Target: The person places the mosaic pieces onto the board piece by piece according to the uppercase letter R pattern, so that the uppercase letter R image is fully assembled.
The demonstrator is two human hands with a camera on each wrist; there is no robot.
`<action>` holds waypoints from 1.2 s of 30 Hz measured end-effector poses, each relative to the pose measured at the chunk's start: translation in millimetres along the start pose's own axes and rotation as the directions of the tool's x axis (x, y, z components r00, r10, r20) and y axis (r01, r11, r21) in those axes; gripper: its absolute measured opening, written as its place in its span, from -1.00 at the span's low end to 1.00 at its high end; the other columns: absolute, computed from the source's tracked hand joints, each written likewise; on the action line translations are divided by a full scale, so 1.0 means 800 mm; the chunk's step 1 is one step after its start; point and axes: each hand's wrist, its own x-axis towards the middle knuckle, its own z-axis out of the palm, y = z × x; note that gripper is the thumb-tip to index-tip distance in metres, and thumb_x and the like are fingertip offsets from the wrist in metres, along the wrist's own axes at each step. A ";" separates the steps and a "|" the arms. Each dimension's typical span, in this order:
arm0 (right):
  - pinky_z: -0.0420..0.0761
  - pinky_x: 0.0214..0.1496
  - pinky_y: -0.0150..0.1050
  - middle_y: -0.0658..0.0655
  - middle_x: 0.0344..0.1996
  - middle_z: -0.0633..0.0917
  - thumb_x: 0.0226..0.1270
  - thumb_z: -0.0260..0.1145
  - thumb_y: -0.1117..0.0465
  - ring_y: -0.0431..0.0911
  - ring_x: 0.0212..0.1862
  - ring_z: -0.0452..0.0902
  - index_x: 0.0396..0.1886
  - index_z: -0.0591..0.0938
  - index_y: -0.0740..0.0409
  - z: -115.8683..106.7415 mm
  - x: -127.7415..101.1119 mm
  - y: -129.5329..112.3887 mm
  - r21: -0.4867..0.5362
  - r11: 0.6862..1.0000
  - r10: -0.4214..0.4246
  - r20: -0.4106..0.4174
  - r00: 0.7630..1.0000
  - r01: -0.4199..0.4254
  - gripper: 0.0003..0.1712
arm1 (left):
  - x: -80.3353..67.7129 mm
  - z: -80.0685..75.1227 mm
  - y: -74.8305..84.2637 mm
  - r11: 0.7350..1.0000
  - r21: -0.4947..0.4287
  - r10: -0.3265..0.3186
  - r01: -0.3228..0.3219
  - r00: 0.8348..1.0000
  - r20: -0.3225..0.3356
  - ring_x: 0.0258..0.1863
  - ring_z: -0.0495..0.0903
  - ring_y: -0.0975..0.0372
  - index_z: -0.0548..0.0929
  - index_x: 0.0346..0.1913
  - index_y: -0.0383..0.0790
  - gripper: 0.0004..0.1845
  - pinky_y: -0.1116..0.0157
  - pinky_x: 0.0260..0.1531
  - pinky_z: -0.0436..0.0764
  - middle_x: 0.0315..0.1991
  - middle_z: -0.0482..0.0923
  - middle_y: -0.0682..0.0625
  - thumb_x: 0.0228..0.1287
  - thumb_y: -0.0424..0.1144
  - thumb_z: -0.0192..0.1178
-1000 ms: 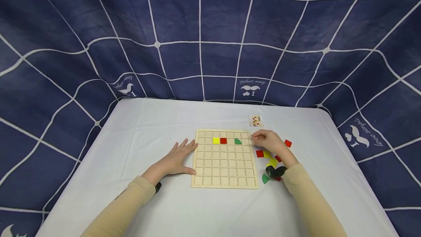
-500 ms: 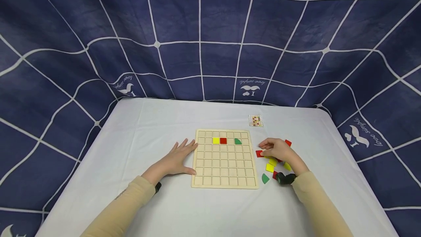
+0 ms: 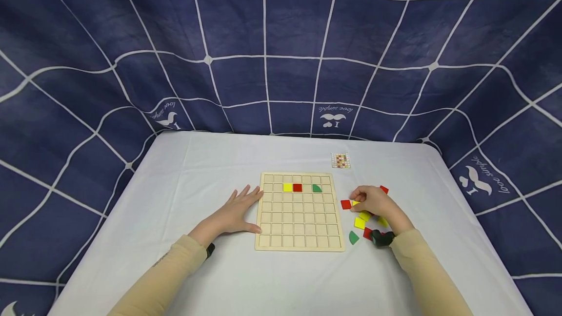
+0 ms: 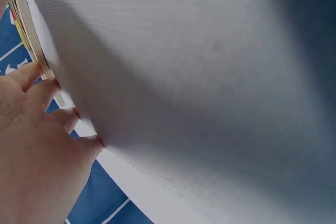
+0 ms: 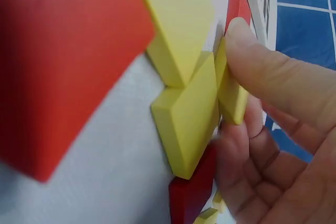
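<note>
A pale wooden grid board (image 3: 293,230) lies on the table, with a yellow square tile (image 3: 287,187), a red square tile (image 3: 297,187) and a green quarter-circle tile (image 3: 317,188) in one of its upper rows. My left hand (image 3: 237,211) is spread against the board's left edge, fingertips and thumb touching it. To the right of the board, my right hand (image 3: 373,201) pinches a loose yellow tile (image 5: 231,90) between thumb and fingers, low among the other tiles. A loose red tile (image 3: 346,204) lies just left of those fingertips.
More yellow tiles (image 3: 360,223), red tiles (image 3: 368,233) and a green quarter-circle (image 3: 353,238) lie around the right wrist. Beyond the board's upper right corner is a small printed pattern card (image 3: 340,160). A dark blue gridded curtain (image 3: 290,82) surrounds the white table (image 3: 210,160).
My right hand has moved from the board's upper right edge down and right to the loose tiles, where it now pinches a yellow one. The left hand stays in place.
</note>
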 end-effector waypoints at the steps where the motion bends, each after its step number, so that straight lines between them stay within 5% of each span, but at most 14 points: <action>1: 0.44 -0.29 -0.30 0.07 -0.36 0.58 0.06 0.57 0.15 -0.07 -0.32 0.43 -0.17 0.68 0.13 -0.001 0.000 0.000 -0.006 1.000 0.002 0.003 1.000 -0.002 -0.65 | 0.000 0.000 0.000 1.000 -0.001 -0.001 0.001 1.000 -0.001 0.60 -0.20 -0.06 0.14 0.54 -0.16 0.23 -0.15 0.53 -0.22 0.59 -0.05 -0.09 -0.17 0.33 0.45; 14: 0.56 -0.25 -0.32 0.07 -0.39 0.67 0.21 0.46 0.17 -0.07 -0.35 0.53 -0.14 0.73 0.17 -0.010 0.006 -0.016 0.124 0.991 -0.056 -0.024 0.998 0.059 -0.74 | 0.001 0.001 -0.003 1.000 0.014 -0.005 0.005 1.000 0.005 0.60 -0.23 -0.04 0.11 0.55 -0.13 0.24 -0.14 0.54 -0.23 0.60 -0.08 -0.06 -0.17 0.35 0.43; 24: 0.59 -0.23 -0.34 0.07 -0.25 0.77 0.21 0.47 0.14 -0.11 -0.30 0.60 -0.14 0.78 0.11 0.027 0.033 -0.066 0.303 0.942 -0.108 -0.129 0.986 0.143 -0.75 | -0.001 0.002 -0.004 1.000 0.012 -0.003 0.003 1.000 -0.001 0.60 -0.22 -0.04 0.12 0.55 -0.13 0.24 -0.15 0.53 -0.24 0.59 -0.07 -0.06 -0.17 0.34 0.43; 36: 0.55 -0.27 -0.32 0.04 -0.42 0.72 0.15 0.50 0.22 -0.16 -0.38 0.55 -0.30 0.74 0.08 0.064 0.050 -0.109 0.219 0.952 -0.168 -0.212 0.963 0.215 -0.87 | 0.000 0.002 -0.003 1.000 0.012 -0.009 0.009 1.000 0.002 0.60 -0.24 -0.03 0.11 0.56 -0.11 0.23 -0.14 0.54 -0.24 0.60 -0.08 -0.04 -0.15 0.33 0.44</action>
